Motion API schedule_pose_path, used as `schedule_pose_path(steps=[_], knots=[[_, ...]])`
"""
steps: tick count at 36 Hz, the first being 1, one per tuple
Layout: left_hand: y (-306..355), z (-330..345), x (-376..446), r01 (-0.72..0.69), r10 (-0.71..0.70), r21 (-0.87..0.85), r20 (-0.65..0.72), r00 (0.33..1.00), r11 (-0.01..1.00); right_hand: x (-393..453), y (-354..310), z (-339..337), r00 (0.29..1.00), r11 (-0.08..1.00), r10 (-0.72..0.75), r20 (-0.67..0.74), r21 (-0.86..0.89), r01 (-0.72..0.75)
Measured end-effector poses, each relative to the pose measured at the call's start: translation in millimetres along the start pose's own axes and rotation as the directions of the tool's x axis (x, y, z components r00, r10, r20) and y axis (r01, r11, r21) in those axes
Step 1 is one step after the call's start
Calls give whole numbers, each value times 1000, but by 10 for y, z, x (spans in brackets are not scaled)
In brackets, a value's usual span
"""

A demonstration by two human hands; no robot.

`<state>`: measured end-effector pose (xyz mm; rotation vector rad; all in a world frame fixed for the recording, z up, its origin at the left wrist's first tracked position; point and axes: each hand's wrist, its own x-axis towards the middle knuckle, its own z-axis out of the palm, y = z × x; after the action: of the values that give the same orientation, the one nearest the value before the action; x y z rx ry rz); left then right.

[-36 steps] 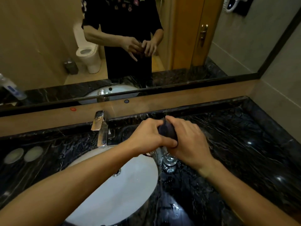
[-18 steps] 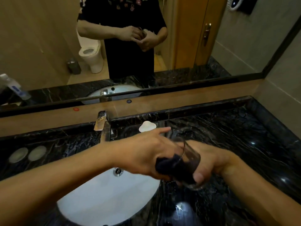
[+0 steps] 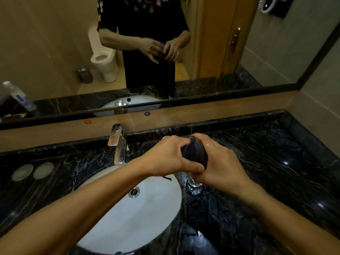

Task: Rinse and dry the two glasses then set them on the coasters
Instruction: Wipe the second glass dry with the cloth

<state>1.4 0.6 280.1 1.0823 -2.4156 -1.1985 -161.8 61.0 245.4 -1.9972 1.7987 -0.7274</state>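
White basin (image 3: 128, 218) sunk in wet black marble counter (image 3: 276, 181), below both hands. Left hand (image 3: 165, 159) and right hand (image 3: 220, 162) grip a dark cloth (image 3: 195, 153) wrapped over a glass (image 3: 193, 183); its axis cannot be told. Two coasters (image 3: 33, 171) far left. Faucet (image 3: 117, 144), mirror (image 3: 257, 61) beyond.

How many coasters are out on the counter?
2. Both lie side by side at the far left of the dark counter, left of the tap: one coaster nearer the edge, the other coaster just right of it. Both are bare.
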Motion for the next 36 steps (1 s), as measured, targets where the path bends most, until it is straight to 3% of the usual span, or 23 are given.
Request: schedule_pose_path(steps=[3, 6, 11, 13, 15, 18, 20, 22, 25, 28, 31, 36], knots=[[17, -51, -77, -194, 183, 130, 93, 979, 972, 9, 77, -203, 980, 973, -18, 200, 230, -30], [12, -93, -136, -464, 418, 286, 209, 884, 838, 22, 185, -313, 907, 838, -153, 393, 538, -91], [14, -131, -164, -723, 604, 451, 402, 688, 523, 25, 295, -320, 587, 656, -463, 664, 702, -277], [-20, -189, -135, -735, 628, 498, 402, 666, 461, 50, 343, -299, 525, 625, -484, 700, 697, -351], [-113, -273, -109, -674, 639, 567, 305, 706, 474, 47, 426, -270, 571, 600, -431, 699, 695, -397], [-292, -340, -121, -462, 572, 560, -28, 820, 688, -26, 595, -221, 757, 426, -298, 581, 791, -440], [-341, -271, -141, -258, 378, 353, -328, 866, 899, -50, 597, -182, 878, 296, -142, 456, 866, -402], [-338, -98, -128, -121, 123, 37, -527, 841, 992, -57, 503, -114, 952, 278, 54, 301, 911, -304], [-233, 273, -91, -126, -63, -263, -608, 791, 957, -40, 272, 23, 960, 255, 263, 101, 952, -170], [-57, 670, -78, -183, -123, -459, -561, 819, 869, -3, 92, 163, 912, 262, 404, -71, 964, -41], [6, 988, -75, -235, -42, -376, -599, 799, 896, 41, 43, 220, 863, 330, 474, -176, 944, 11], [27, 1177, -41, -247, -108, -442, -636, 764, 862, 84, 88, 293, 833, 493, 487, -263, 870, -13]])
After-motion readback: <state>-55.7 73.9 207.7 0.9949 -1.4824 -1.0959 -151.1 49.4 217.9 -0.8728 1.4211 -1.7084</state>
